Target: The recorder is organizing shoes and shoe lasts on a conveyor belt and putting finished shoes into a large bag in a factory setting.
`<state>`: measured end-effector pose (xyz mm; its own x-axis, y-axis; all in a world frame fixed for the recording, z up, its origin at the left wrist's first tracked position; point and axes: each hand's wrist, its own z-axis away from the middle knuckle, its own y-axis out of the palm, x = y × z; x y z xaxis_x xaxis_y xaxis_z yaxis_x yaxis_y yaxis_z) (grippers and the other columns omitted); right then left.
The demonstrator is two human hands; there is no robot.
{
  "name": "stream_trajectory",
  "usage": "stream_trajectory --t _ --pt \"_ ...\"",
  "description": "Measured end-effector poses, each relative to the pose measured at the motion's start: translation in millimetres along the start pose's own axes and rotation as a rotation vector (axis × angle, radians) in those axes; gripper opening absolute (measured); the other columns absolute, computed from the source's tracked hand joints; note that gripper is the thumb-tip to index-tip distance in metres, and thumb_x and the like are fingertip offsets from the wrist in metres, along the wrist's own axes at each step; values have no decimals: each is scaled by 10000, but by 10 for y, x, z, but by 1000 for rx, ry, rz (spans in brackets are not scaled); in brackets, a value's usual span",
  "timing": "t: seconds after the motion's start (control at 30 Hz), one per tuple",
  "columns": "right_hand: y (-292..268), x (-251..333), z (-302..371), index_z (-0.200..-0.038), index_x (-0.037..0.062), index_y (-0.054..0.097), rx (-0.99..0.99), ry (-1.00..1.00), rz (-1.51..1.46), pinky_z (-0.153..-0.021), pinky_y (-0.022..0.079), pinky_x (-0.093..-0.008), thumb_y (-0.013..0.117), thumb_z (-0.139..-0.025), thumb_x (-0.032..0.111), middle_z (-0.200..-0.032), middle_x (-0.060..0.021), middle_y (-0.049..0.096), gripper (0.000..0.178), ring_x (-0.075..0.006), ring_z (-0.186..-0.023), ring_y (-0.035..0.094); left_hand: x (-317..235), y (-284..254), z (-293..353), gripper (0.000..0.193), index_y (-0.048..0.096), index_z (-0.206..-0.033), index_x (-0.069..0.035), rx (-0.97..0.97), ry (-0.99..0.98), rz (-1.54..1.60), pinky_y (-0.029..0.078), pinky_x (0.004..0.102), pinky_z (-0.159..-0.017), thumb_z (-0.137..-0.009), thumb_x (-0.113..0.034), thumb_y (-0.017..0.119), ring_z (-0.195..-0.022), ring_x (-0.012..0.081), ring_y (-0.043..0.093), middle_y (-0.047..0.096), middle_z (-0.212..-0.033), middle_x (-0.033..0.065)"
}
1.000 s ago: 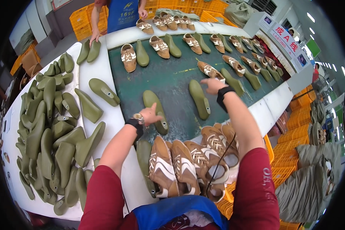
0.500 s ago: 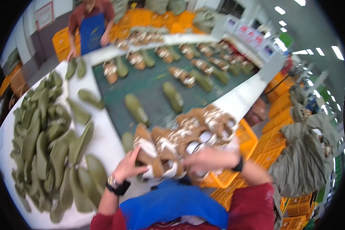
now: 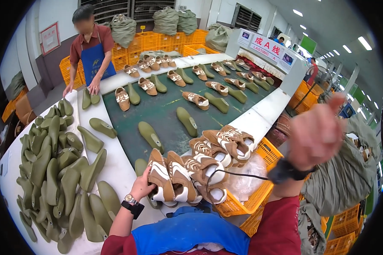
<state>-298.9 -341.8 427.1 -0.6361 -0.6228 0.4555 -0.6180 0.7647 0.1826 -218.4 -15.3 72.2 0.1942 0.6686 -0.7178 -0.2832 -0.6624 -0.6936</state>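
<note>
My left hand (image 3: 141,187) grips the side of a brown-and-white sneaker (image 3: 159,178), the leftmost of a bunch of sneakers at the table's near edge. Up at the right, my right hand (image 3: 315,134) is curled closed and smeared by motion. A thin dark cord (image 3: 247,174) loops over a laced sneaker (image 3: 204,168) in the bunch and runs to my right wrist, where it passes out of sight; it appears to be held in that hand. Two green shoe lasts (image 3: 150,136) lie on the green belt (image 3: 132,119) beyond the sneakers.
Many green lasts (image 3: 51,170) are heaped on the white table at left. Sneakers and lasts stand in rows along the belt. An orange crate (image 3: 242,206) with clear plastic sits right of the sneakers. Across the table a co-worker (image 3: 93,55) touches two lasts. Grey sacks (image 3: 340,174) stand at right.
My right hand has left the sneakers and swung up to the right, with the dark cord now stretched out from them. My left hand stays at the leftmost sneaker.
</note>
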Motion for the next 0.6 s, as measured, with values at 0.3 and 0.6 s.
stream_trajectory --t 0.3,0.6 --pt "-1229 394 200 -1060 10 509 -525 97 419 -614 414 -259 515 -877 95 -773 -12 535 202 -99 -655 499 -435 -449 -146 462 440 -1245 -66 -585 117 298 449 359 -859 -792 -97 526 -983 338 576 582 -1062 190" --pt "-714 -869 1468 -1025 21 621 143 972 1193 -636 502 -292 651 -781 140 -834 -119 651 273 -200 -677 630 -1278 -637 9 501 491 -1157 -63 -658 296 2 502 373 -737 -676 -102 622 -876 335 591 576 -1021 154"
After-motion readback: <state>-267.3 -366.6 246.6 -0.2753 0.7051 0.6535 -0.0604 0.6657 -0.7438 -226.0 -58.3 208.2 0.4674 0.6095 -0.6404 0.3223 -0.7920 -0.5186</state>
